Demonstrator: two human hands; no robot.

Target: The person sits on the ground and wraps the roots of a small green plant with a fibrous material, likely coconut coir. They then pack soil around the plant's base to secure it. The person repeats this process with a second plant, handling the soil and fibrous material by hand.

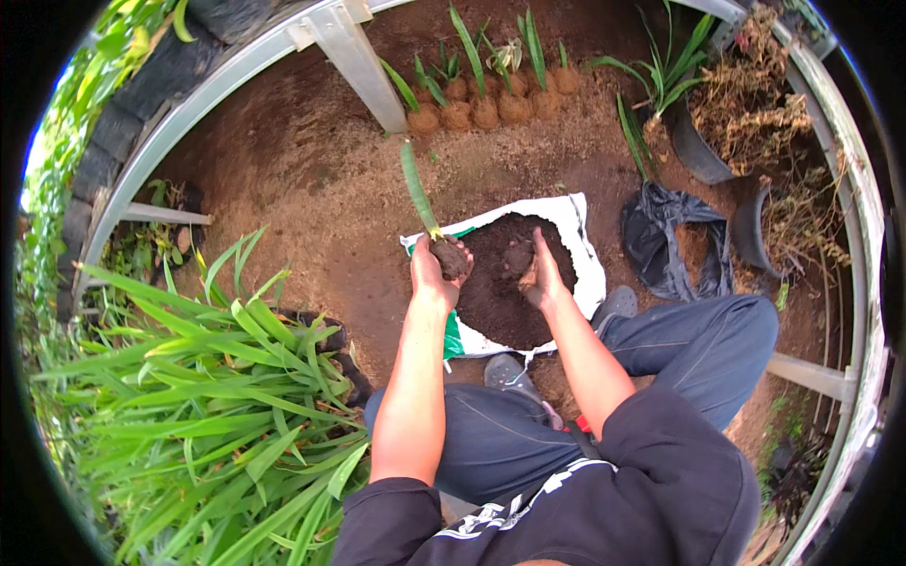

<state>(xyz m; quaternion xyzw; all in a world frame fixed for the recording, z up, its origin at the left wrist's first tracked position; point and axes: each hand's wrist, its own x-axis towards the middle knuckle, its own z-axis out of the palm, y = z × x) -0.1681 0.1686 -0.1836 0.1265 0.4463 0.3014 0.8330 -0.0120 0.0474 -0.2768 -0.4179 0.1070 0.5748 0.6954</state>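
My left hand point(437, 272) cradles a ball of dark soil point(449, 258) from which a single green leaf cutting point(417, 187) rises, leaning up and left. Across from it, my right hand point(541, 272) holds a clump of dark soil point(519, 256) in its curved fingers. Both hands are above a white and green plastic sack point(584, 265) laid flat on the ground. A heap of loose dark potting soil point(495, 315) covers its middle. The two hands are apart, palms facing each other.
Beyond the sack, several fibre-wrapped root balls point(485, 112) with leaves stand in rows beside a metal post point(361, 67). A black plastic bag point(672, 240), an uprooted leafy plant point(658, 85) and pots of dried plants point(708, 148) lie right. Dense strap-leaved plants point(233, 396) crowd the left.
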